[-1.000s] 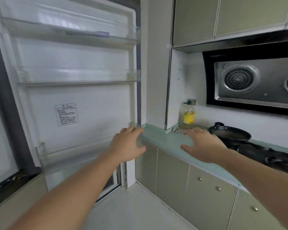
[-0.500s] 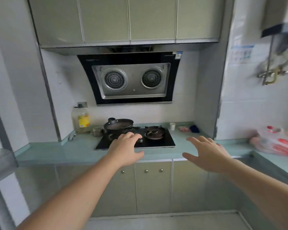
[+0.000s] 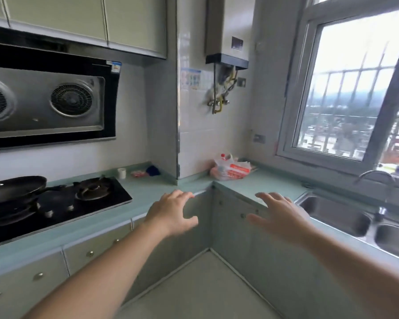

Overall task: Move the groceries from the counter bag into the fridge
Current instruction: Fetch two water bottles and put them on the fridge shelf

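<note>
A clear plastic grocery bag (image 3: 232,170) with red print lies on the pale green counter (image 3: 263,183) in the far corner, a red bottle cap showing at its top. Both arms stretch forward in the air in front of the counter edge. My left hand (image 3: 173,214) has spread, slightly bent fingers and holds nothing. My right hand (image 3: 280,215) is spread flat and empty too. Both hands are well short of the bag. The fridge is out of view.
A black gas hob (image 3: 62,203) with a frying pan (image 3: 14,188) is at the left, under a range hood (image 3: 44,100). A steel double sink (image 3: 346,217) with a tap lies at the right below the window. A small white cup (image 3: 122,173) stands behind the hob.
The view has swung right, from the open fridge door past the hob to the counter corner with the bag. Both hands stay raised and empty throughout.
</note>
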`<state>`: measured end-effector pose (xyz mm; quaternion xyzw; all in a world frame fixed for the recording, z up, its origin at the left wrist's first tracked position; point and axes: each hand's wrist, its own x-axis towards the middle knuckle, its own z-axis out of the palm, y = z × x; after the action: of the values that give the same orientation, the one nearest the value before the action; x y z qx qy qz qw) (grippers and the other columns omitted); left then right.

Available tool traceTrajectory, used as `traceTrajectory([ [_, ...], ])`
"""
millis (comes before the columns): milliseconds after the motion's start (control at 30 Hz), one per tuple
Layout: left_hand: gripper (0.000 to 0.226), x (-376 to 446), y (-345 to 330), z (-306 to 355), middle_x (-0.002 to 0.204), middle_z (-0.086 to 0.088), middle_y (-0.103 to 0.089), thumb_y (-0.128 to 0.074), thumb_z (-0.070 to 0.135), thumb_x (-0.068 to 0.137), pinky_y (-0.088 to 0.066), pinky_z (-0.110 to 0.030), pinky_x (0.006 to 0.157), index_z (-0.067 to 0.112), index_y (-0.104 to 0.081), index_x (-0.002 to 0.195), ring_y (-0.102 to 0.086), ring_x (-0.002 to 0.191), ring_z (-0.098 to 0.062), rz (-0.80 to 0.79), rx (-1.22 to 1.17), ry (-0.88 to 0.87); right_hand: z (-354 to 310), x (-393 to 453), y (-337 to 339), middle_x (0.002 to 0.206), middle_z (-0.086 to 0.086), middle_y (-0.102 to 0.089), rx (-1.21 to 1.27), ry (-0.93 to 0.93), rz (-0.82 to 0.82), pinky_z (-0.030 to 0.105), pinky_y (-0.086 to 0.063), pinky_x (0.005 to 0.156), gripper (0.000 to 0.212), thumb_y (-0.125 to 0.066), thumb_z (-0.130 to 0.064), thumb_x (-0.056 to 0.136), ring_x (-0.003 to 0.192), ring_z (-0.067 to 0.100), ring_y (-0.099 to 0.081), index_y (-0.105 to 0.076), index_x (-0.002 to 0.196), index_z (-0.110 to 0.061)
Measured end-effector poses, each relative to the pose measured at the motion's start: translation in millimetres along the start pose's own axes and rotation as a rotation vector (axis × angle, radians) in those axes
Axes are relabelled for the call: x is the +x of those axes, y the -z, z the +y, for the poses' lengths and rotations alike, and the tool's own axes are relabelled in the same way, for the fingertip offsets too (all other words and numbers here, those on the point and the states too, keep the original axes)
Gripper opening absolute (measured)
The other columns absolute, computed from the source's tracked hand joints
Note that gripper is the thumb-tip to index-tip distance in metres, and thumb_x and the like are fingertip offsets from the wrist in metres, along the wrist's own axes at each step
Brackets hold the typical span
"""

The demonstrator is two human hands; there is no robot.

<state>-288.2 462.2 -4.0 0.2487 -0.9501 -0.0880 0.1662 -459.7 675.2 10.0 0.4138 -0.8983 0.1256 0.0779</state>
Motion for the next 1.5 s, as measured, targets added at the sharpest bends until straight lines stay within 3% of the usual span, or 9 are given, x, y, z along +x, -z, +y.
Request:
traceTrajectory([
  [300,0.061,32,-31,74,0.144,0.009,-0.041,-0.058,0.050,0.082,-0.038,-0.033,0.102,0.034,-0.040,0.139,-0.038,0.132,-0.017,-0.058,-0.037,-0.044,77,-12,6,0.143,-0.002,-0.043,0.033,-0.094,0.025,0.037,-0.041,0.098,0.071,-0.046,-0.070,0.084,0.130,0.021,-0.042,-0.032,0.144,-0.034],
  [567,0.059,74,-42,97,0.141,0.010,-0.042,-0.058,0.049,0.082,-0.041,-0.036,0.099,0.036,-0.041,0.137,-0.041,0.129,-0.017,-0.049,-0.031,-0.051,105,19,-4,0.142,-0.004,-0.043,0.070,-0.089,0.020,0.037,-0.040,0.096,0.070,-0.046,-0.070,0.085,0.131,0.021,-0.039,-0.033,0.144,-0.035],
  [1100,0.054,318,-119,26,0.138,0.013,-0.044,-0.053,0.059,0.082,-0.045,-0.038,0.097,0.038,-0.045,0.131,-0.045,0.124,-0.014,-0.082,-0.168,-0.117,130,240,-52,0.141,-0.003,-0.044,0.118,-0.244,0.062,0.037,-0.040,0.095,0.063,-0.050,-0.063,0.086,0.129,0.020,-0.041,-0.037,0.140,-0.032],
  [1333,0.059,414,-165,26,0.137,0.015,-0.043,-0.054,0.062,0.076,-0.045,-0.039,0.098,0.039,-0.045,0.130,-0.045,0.124,-0.013,-0.148,-0.163,-0.113,185,326,-86,0.140,0.000,-0.045,0.141,-0.282,0.021,0.038,-0.043,0.096,0.064,-0.050,-0.062,0.087,0.126,0.021,-0.045,-0.037,0.141,-0.029],
  [1500,0.060,485,-189,35,0.136,0.015,-0.044,-0.052,0.063,0.072,-0.044,-0.038,0.099,0.042,-0.046,0.128,-0.045,0.125,-0.013,-0.129,-0.134,-0.070,233,401,-109,0.142,0.002,-0.045,0.186,-0.211,0.002,0.036,-0.044,0.097,0.066,-0.050,-0.062,0.087,0.125,0.022,-0.046,-0.036,0.142,-0.028],
])
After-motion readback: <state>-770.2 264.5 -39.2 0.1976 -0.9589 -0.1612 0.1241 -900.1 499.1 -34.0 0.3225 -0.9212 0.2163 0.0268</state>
